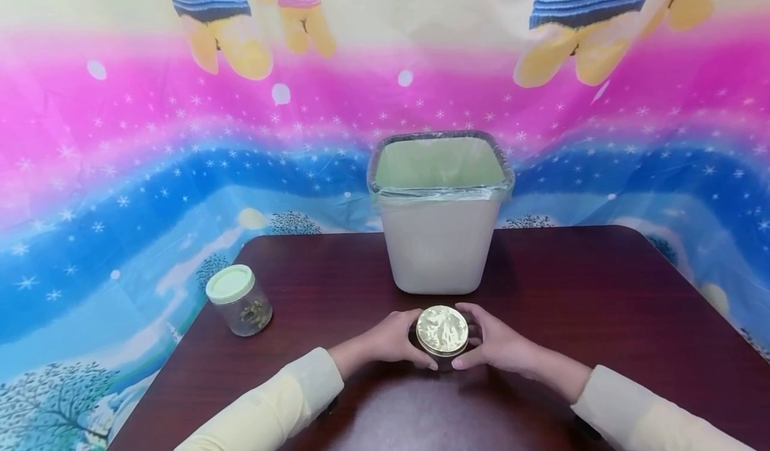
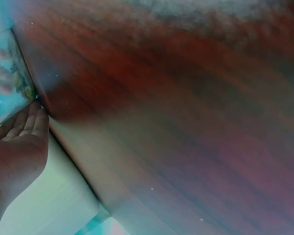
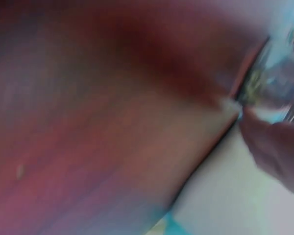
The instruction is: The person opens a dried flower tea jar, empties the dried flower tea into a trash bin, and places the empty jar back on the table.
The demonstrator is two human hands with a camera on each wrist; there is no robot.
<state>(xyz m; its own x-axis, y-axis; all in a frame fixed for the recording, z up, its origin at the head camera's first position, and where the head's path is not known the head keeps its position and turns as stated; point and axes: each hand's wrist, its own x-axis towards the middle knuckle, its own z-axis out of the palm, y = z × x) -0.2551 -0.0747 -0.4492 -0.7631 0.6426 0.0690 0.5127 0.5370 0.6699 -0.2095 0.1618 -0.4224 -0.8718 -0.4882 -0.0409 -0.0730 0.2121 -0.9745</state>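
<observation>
A small jar with a shiny gold lid stands upright near the front of the table, between both hands. The left hand grips it from the left, its thumb on the near side. From the right, the right hand holds it with thumb and fingers curled about it. Clear walls and a greenish-brown content show on the jar in the left wrist view. In the right wrist view the jar is blurred beside a hand.
A second clear jar with a pale green lid and dried greenish bits inside stands at the table's left edge. Behind the hands is a light-coloured waste bin with a clear bag over its rim. A patterned cloth hangs behind the dark table.
</observation>
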